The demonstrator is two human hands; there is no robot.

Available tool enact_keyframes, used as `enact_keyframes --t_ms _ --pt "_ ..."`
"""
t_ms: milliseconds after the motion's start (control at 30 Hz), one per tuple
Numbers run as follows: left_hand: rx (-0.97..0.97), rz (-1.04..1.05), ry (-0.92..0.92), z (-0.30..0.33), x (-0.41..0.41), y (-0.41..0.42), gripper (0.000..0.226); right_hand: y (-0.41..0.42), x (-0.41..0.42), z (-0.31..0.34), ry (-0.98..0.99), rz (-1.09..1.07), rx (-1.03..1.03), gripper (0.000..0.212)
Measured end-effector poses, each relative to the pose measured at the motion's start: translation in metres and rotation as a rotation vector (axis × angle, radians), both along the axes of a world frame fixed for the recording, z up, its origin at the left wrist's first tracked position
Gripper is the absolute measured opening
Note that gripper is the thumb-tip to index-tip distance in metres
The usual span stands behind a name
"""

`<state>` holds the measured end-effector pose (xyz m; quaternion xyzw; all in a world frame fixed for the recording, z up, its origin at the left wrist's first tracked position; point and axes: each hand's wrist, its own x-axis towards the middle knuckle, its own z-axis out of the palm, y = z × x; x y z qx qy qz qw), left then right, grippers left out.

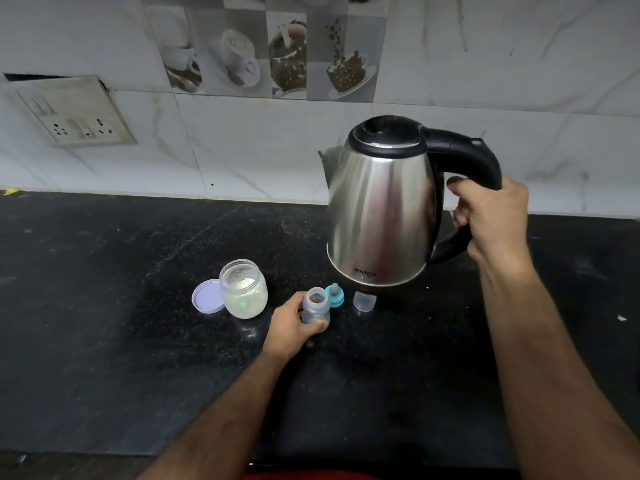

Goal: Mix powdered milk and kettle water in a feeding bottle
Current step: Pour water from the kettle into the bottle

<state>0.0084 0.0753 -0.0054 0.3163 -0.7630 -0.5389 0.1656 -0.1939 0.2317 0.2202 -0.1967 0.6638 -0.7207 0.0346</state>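
My right hand point(491, 220) grips the black handle of a steel kettle point(381, 209), held upright above the black counter with its lid closed and spout pointing left. My left hand point(294, 327) is wrapped around a small clear feeding bottle point(316, 308) that stands open on the counter below and left of the kettle. The bottle's teal ring with its teat point(335, 295) lies just behind it. A clear cap point(364, 301) sits to the right of that. An open jar of milk powder point(244, 289) stands to the left, its lilac lid point(207, 295) leaning beside it.
The black stone counter point(104, 306) runs wide to the left and right. A tiled wall rises behind it, with a switch and socket plate point(76, 116) at the upper left. A small white scrap point(621, 318) lies at the far right.
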Motion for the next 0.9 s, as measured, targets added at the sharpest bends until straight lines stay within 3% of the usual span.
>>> enact_keyframes --t_ms 167,367,500,733,900 --pt "-0.007 0.013 0.009 -0.003 0.0 0.0 0.052 0.031 0.016 -0.024 -0.039 -0.018 0.027 0.025" --pt "0.014 0.016 0.027 -0.001 -0.001 0.003 0.054 0.052 0.028 -0.055 0.001 -0.035 0.187 0.008" --pt "0.024 0.017 0.037 -0.003 -0.001 0.001 0.058 0.057 0.032 -0.071 0.032 -0.031 0.287 0.018" --pt "0.046 0.064 0.052 -0.007 0.003 -0.007 0.069 0.049 0.033 -0.087 0.041 -0.031 0.396 0.011" --pt "0.084 0.061 0.057 -0.002 0.006 -0.013 0.056 0.038 0.033 -0.084 0.102 -0.024 0.498 0.013"
